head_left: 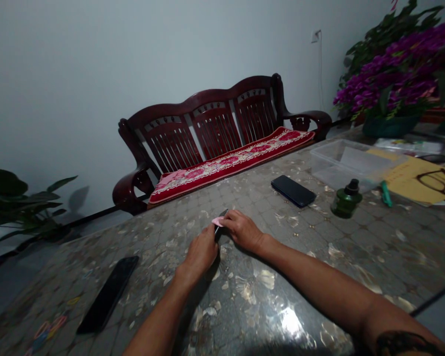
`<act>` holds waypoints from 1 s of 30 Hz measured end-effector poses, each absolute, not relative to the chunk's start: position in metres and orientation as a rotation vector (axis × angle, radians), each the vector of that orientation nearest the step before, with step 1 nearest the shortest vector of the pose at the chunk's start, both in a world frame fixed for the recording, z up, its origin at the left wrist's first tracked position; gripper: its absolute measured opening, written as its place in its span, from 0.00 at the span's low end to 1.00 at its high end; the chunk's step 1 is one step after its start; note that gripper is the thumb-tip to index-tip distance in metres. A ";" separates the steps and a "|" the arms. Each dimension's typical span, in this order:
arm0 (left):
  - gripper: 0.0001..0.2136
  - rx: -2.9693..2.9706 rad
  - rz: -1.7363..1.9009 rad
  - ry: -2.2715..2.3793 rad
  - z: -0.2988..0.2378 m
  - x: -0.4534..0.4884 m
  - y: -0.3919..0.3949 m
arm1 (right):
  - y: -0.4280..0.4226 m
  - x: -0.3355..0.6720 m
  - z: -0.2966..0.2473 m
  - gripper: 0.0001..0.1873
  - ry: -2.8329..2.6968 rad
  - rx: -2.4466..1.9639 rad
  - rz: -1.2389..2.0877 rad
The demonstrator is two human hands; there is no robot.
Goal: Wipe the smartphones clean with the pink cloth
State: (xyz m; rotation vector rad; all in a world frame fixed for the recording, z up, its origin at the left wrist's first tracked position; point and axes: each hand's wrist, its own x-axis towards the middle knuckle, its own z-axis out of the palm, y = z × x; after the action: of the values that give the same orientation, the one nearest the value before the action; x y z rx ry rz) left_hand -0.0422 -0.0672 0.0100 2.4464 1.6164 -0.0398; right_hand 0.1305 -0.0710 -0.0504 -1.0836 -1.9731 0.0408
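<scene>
Both hands meet above the middle of the table. My left hand [203,248] is closed around the lower part of a slim dark item [217,230] with a pale edge; I cannot make out its kind. My right hand [244,229] is closed in a pinch on a small pink piece [217,221], possibly a band, which lies against the dark item. Fingers hide much of both things. A black phone [108,294] lies to the left of my left hand, and a second dark phone [292,191] lies beyond my right hand.
Several coloured bands [50,328] lie at the front left. Toward the right are a green bottle [346,200], a clear plastic box [341,170], a green cap-like item [386,194], yellow paper [415,178] and glasses [439,180]. A wooden bench [215,128] stands beyond the patterned table [259,296].
</scene>
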 end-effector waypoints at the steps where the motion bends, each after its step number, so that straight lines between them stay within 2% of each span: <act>1: 0.24 2.456 -0.038 1.622 0.010 -0.042 -0.068 | -0.067 0.133 -0.050 0.20 -1.923 -1.133 0.072; 5: 0.24 2.484 -0.050 1.647 0.010 -0.041 -0.071 | -0.052 0.144 -0.047 0.20 -1.586 -1.379 0.328; 11: 0.22 2.403 -0.088 1.755 0.008 -0.033 -0.075 | -0.045 0.141 -0.044 0.15 -1.048 -1.415 1.029; 18: 0.28 2.382 -0.018 1.813 -0.008 -0.032 -0.077 | -0.049 0.137 -0.043 0.13 -0.949 -1.360 1.207; 26: 0.34 2.367 0.442 1.746 -0.024 -0.045 -0.077 | -0.054 0.136 -0.035 0.10 -0.869 -1.298 1.299; 30: 0.35 2.467 0.502 1.665 -0.025 -0.050 -0.079 | -0.056 0.138 -0.031 0.10 -0.917 -1.271 1.230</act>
State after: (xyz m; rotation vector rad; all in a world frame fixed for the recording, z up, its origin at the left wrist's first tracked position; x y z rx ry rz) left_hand -0.0497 -0.0793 -0.0245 2.4667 1.6647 0.5021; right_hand 0.1384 -0.0563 -0.0307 -1.2710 -0.9167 1.2305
